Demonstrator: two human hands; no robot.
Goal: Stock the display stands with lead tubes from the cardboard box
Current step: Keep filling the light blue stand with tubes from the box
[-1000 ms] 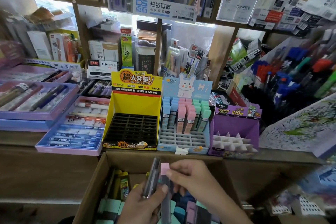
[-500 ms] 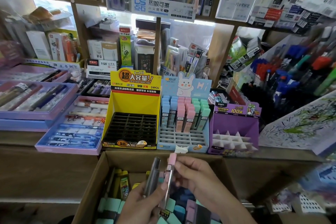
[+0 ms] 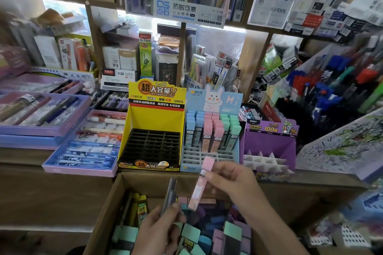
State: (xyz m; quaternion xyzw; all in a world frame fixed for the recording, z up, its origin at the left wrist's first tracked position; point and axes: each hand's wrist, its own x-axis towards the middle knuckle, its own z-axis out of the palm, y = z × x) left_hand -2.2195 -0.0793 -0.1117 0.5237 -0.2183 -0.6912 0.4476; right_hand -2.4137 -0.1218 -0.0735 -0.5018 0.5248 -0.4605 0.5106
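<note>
A pink lead tube (image 3: 200, 184) is pinched in my right hand (image 3: 234, 184), tilted, its cap just in front of the blue rabbit display stand (image 3: 209, 151). That stand holds blue, pink and green tubes in its back rows; its front slots are bare. My left hand (image 3: 159, 232) holds a grey tube (image 3: 169, 194) upright over the cardboard box (image 3: 103, 213), which is full of mixed tubes. The yellow stand (image 3: 153, 128) has an empty black grid. The purple stand (image 3: 269, 147) has empty white dividers.
Flat purple and blue pen trays (image 3: 83, 151) lie left of the stands on the wooden counter (image 3: 51, 192). Pen racks (image 3: 331, 93) crowd the right side. Packed shelves (image 3: 186, 10) hang overhead and behind the stands.
My right hand has lifted the pink tube away from my left hand, up and forward toward the blue stand. My left hand keeps the grey tube and has hardly moved.
</note>
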